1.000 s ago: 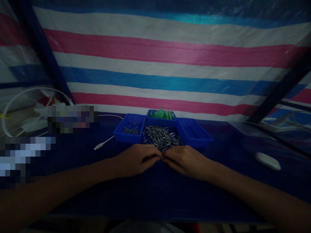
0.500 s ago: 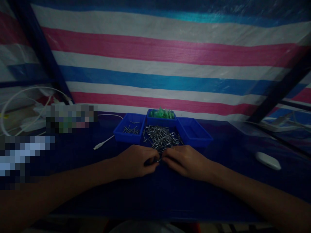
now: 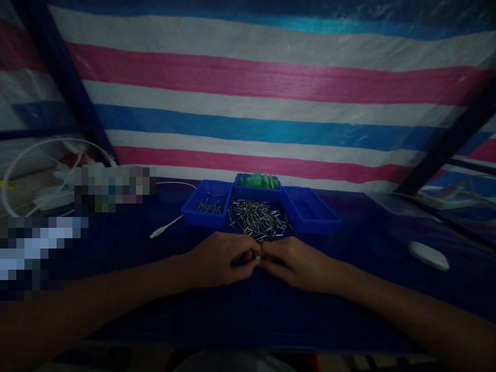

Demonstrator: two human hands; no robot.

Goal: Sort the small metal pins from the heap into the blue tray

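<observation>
Over the desk (image 3: 248,315), just nearer than the metal pin pile (image 3: 258,219), left hand (image 3: 222,261) and right hand (image 3: 300,263) meet fingertip to fingertip, backs up, forearms (image 3: 135,284) slanting inward. Left fingers pinched on small shiny piece (image 3: 258,257); right fingers bunched right beside it, can't tell if gripping. Blue trays (image 3: 205,222) beyond.

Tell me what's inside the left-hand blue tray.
The left-hand blue tray holds scattered thin metal pins. Whatever lies directly beneath them is covered and cannot be seen.
</observation>
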